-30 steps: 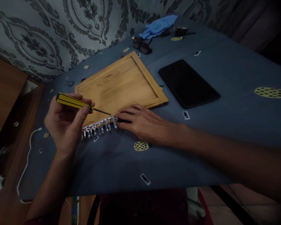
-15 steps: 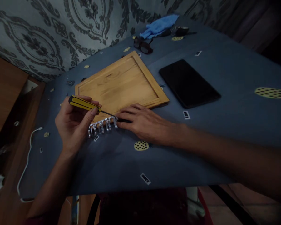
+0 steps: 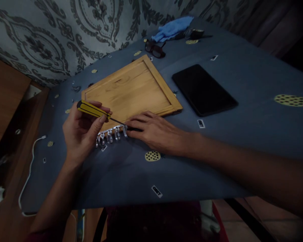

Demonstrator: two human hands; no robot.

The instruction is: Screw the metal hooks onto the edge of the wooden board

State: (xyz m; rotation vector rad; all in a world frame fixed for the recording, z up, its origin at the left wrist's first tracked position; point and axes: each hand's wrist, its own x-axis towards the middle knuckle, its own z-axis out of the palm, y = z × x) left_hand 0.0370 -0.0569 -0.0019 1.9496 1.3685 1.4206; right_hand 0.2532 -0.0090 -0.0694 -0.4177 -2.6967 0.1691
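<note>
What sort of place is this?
Probably a room in someone's home, though I can't be sure: an ornate patterned backdrop, a pineapple-print tablecloth and a pair of glasses lying on it suggest that.

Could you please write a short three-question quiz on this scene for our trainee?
1. Multiple choice: the left hand holds a screwdriver. Its handle is: A) red and white; B) yellow and black; C) green.
2. True or false: the black tablet lies apart from the wooden board.
3. Short answer: which of the two hands is nearer the tablet?

Key: 1. B; 2. true; 3. the right hand.
</note>
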